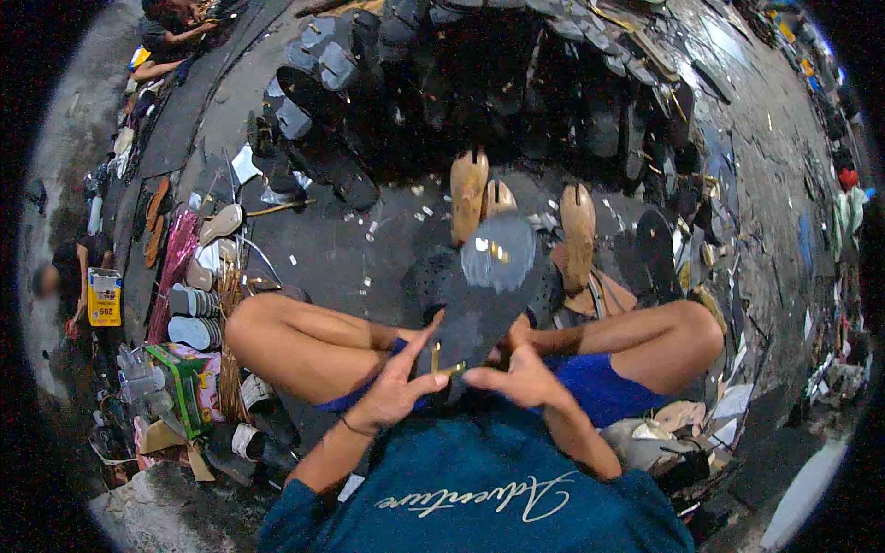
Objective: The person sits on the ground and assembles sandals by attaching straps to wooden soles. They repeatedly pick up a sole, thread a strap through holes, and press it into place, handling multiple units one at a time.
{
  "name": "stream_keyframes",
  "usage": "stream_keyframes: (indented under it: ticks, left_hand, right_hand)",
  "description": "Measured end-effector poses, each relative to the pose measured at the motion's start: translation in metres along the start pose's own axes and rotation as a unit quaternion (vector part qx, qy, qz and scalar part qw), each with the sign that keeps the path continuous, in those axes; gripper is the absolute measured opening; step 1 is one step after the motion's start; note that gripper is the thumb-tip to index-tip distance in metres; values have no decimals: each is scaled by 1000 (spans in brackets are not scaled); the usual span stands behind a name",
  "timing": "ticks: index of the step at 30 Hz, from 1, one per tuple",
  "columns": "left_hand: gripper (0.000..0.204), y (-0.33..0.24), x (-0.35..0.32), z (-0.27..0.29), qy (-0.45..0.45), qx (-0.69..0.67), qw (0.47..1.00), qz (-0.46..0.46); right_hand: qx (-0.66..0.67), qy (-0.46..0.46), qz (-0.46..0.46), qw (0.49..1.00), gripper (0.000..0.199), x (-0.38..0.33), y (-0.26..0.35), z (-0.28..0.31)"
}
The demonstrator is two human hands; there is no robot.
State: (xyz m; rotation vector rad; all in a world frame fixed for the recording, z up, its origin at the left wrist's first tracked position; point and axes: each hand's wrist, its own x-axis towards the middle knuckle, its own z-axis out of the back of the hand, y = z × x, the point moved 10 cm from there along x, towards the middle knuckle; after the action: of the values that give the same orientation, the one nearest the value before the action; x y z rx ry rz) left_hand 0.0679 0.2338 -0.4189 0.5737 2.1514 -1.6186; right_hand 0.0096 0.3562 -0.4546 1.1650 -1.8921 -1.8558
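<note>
A dark shoe sole point(475, 318) with a shiny grey patch at its wide far end is held over my lap, its narrow end toward me. My left hand point(396, 392) grips that narrow end from the left, thumb on the face, fingers along the edge. From the other side my right hand point(527, 373) holds it, with some fingers hidden beneath. A small brass-coloured angled piece point(450, 370) lies at the narrow end between my thumbs; what it is cannot be made out. Just beyond stand wooden shoe lasts point(578, 235), one of them point(468, 189) partly covered by the sole.
Dark footwear point(332, 64) is piled in an arc at the back. To my left lie stacked grey soles point(194, 318), a pink bundle point(175, 267) and a green printed bag point(189, 387). A person point(171, 41) sits at the far left. Scraps litter the floor.
</note>
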Motion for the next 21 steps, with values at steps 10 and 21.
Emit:
stream_keyframes:
  ticks: [10,21]
  left_hand:
    - [57,63,-20,13,-76,-94,991,58]
    - [60,-52,40,15,-9,-201,972,-122]
  right_hand:
    - [59,-7,-85,995,103,-9,-55,-31]
    - [82,-81,83,990,85,-12,105,22]
